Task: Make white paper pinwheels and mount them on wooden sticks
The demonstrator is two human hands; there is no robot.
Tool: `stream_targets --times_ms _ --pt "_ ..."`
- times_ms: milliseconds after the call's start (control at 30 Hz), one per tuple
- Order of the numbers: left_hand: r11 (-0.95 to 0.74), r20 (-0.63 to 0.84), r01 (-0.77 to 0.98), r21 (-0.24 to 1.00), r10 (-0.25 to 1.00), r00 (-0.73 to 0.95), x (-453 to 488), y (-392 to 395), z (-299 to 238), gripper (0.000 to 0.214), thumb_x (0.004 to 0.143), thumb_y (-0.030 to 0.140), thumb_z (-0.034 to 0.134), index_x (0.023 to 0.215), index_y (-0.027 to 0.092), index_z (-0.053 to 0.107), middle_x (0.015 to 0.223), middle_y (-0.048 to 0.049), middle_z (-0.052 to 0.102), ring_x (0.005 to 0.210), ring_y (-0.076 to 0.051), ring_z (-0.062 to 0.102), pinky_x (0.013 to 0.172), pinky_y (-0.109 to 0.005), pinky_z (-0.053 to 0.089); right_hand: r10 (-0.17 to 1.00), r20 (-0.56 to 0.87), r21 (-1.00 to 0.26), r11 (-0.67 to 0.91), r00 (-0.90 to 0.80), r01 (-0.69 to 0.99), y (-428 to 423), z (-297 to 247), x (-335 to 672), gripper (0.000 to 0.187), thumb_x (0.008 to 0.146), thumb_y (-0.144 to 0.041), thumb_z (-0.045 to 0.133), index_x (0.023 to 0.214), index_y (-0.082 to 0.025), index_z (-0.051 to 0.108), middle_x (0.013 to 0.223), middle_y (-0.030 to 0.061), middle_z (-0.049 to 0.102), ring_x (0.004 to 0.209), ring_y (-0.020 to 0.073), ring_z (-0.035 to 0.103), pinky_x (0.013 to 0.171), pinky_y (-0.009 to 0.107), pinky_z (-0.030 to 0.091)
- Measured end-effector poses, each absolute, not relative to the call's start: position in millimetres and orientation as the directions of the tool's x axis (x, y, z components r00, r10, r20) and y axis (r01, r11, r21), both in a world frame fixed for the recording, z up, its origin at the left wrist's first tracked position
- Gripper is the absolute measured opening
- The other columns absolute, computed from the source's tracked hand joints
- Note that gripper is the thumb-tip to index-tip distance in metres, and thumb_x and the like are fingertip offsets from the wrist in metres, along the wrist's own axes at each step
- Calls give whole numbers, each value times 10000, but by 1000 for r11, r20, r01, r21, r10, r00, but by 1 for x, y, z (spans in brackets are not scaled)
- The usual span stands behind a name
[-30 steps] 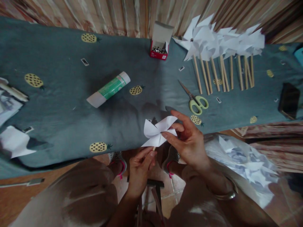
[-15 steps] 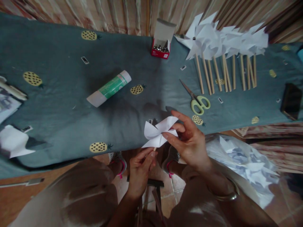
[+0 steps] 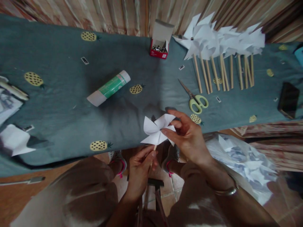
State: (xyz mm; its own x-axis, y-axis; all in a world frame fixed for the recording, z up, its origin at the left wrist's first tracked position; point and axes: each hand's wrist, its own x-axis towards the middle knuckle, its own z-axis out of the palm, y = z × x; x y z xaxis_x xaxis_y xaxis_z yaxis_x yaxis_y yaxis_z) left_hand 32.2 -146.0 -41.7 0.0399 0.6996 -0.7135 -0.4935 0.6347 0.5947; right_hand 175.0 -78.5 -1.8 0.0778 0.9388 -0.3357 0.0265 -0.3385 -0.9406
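A white paper pinwheel (image 3: 155, 130) is held over the table's near edge, its blades curled around the centre. My left hand (image 3: 142, 164) is closed on the thin wooden stick (image 3: 155, 147) just below the blades. With thumb and fingers, my right hand (image 3: 189, 135) pinches the pinwheel at its centre and right blade. Whether a pin sits under the right thumb is hidden. Finished-looking pinwheels (image 3: 205, 41) on wooden sticks lie in a row at the back right. Green-handled scissors (image 3: 197, 102) rest beyond my right hand.
A red box (image 3: 159, 53) of metal pins stands open at the back. A glue tube with a green label (image 3: 111, 88) lies on the green tablecloth (image 3: 59, 110). Paper pieces (image 3: 15, 138) are at the left, a dark phone (image 3: 288, 100) at the right. A plastic bag (image 3: 246, 164) of paper shapes is below.
The pinwheel has tilted slightly, and its blades sit a little higher and further left. My right hand has shifted slightly left, still pinching it; my left hand keeps its grip.
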Motion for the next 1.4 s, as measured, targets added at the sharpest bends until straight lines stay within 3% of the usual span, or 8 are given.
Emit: stream_targets --times_ms 433,700,833,967,1033,1133,1267,1400 --pt "628 -735 -542 558 677 28 36 -138 -24 371 498 336 875 800 140 786 520 27 621 423 -51 478 420 -173 341 914 -393 -894 -405 99 194 -54 1 177 595 605 -261 791 1161 -165 602 648 -62 674 523 111 574 491 243 425" --pt "536 -678 -631 562 735 21 43 -136 -26 404 465 284 872 820 130 756 619 13 662 468 -47 494 440 -172 291 920 -375 -916 -348 115 -199 -66 5 187 571 480 -259 877 1002 -217 649 686 -82 715 593 105 637 624 248 521" --pt "477 -599 -623 619 800 17 42 -139 -34 333 509 295 830 776 117 740 552 23 619 463 -54 464 475 -196 297 932 -346 -921 -316 111 -226 -98 11 187 654 526 -280 894 1132 -234 653 743 -60 739 622 117 658 644 258 541" --pt "491 -550 -563 665 832 75 38 -143 -36 304 561 277 772 817 114 755 483 48 546 454 -52 390 493 -210 265 957 -271 -948 -248 100 -201 -122 15 183 846 596 -316 886 1356 -256 520 740 -48 750 625 138 669 627 267 551" --pt "504 -535 -519 691 839 103 38 -144 -35 233 584 305 763 725 123 729 483 41 534 455 -55 376 490 -216 248 964 -237 -955 -209 122 -209 -124 17 182 897 601 -319 889 1393 -259 473 731 -51 750 591 128 656 590 249 540" --pt "493 -500 -489 719 856 127 39 -143 -32 295 613 387 766 540 148 610 459 39 482 454 -56 361 489 -222 240 966 -216 -963 -187 138 -195 -121 19 184 727 603 -340 888 1254 -252 576 744 -45 753 588 120 654 587 244 547" --pt "475 -472 -498 725 870 142 41 -140 -30 330 642 396 784 547 153 581 480 41 478 462 -54 358 498 -223 238 966 -116 -990 -95 232 -101 -121 22 189 294 619 -313 870 826 -225 681 714 -31 735 604 131 663 589 259 559" --pt "466 -440 -451 761 882 169 41 -141 -35 329 712 398 759 570 144 607 504 32 488 466 -54 351 503 -234 241 974 67 -983 27 217 182 -130 24 190 84 743 -164 748 766 -242 725 777 -13 759 711 145 702 667 258 563"
